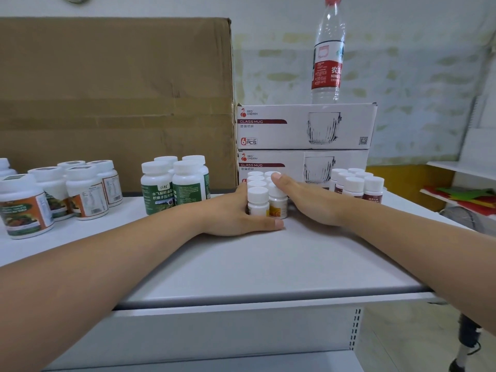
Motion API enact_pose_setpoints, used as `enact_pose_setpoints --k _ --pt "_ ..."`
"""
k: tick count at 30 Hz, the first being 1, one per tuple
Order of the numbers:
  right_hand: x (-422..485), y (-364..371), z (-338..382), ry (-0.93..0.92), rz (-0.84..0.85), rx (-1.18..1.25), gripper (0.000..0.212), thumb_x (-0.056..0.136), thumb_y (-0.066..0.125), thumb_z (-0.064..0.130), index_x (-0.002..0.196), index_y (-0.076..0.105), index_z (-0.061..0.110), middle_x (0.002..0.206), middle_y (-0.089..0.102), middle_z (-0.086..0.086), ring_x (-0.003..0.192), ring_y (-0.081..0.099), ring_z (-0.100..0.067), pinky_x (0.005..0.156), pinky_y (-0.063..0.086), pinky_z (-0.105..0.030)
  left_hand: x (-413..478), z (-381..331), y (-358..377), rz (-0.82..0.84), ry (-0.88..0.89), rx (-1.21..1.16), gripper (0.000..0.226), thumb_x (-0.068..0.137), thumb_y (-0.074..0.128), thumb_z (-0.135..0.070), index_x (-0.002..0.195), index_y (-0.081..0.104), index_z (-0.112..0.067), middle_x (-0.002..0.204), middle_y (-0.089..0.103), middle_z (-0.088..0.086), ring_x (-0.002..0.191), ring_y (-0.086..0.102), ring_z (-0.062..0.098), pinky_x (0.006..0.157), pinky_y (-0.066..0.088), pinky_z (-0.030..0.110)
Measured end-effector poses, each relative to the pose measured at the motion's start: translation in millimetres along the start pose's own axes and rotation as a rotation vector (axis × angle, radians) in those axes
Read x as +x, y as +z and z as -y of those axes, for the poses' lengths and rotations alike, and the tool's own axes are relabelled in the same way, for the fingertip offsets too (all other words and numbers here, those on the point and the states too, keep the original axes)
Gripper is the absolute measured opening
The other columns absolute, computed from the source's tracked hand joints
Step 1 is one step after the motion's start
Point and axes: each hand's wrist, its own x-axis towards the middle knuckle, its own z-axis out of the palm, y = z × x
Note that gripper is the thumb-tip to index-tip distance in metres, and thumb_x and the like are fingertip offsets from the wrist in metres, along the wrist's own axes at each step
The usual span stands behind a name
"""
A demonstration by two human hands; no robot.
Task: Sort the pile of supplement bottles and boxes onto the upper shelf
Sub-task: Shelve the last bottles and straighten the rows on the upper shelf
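**Pressing the small white bottles (pixel 264 196) between both hands on the upper shelf (pixel 255 267)**

At the far left of the shelf stands a group of white-capped bottles with orange labels (pixel 29 210), upright and close together. Behind them a large brown cardboard box (pixel 115 98) fills the far left. Right of the orange group, across a gap, the green-labelled bottles (pixel 174 186) stand upright in a tight block.

The left hand (pixel 230 214) lies just right of these with its edge on the shelf and its palm flat against the left side of the small white bottles. Its thumb runs straight along the near foot of the cluster. The fingers, as far as they show, are straight, not curled.

The cluster stands upright in two rows running away from the viewer, near the middle of the shelf. It is just in front of the lower of two stacked glass mug boxes (pixel 306 127). The right hand (pixel 311 201) presses the cluster's right side, open, its thumb laid over the far caps and its fingers mostly out of sight.

A clear water bottle (pixel 327 55) with a red label stands on the upper box. Right of the right hand, dark-red-labelled bottles (pixel 354 185) stand grouped beside the lower box. At the far right, separate side shelves (pixel 461 167) carry coloured sheets.
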Motion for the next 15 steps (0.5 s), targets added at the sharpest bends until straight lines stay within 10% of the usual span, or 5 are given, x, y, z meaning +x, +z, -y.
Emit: enact_pose_setpoints --k 12,15 --pt "4 1 -1 0.0 -0.019 0.038 0.07 0.092 0.011 0.068 0.149 0.028 0.031 0.15 0.038 0.009 0.138 0.035 -0.014 0.117 0.021 -0.041 -5 -2 1 -0.047 -0.03 -0.032 0.102 0.072 0.065 -0.069 0.153 0.012 -0.036 0.155 0.017 -0.022 0.129 0.038 0.002 0.105 0.027 0.017" --pt "4 -2 3 0.039 -0.072 0.019 0.077 0.09 0.009 0.072 0.153 0.021 0.029 0.158 0.024 0.008 0.146 0.021 -0.017 0.119 0.011 -0.042 -13 -11 -1 -0.055 -0.052 -0.007 0.069 0.08 0.064 -0.063 0.128 0.015 -0.072 0.15 0.026 -0.014 0.118 0.038 -0.004 0.092 0.026 0.0"
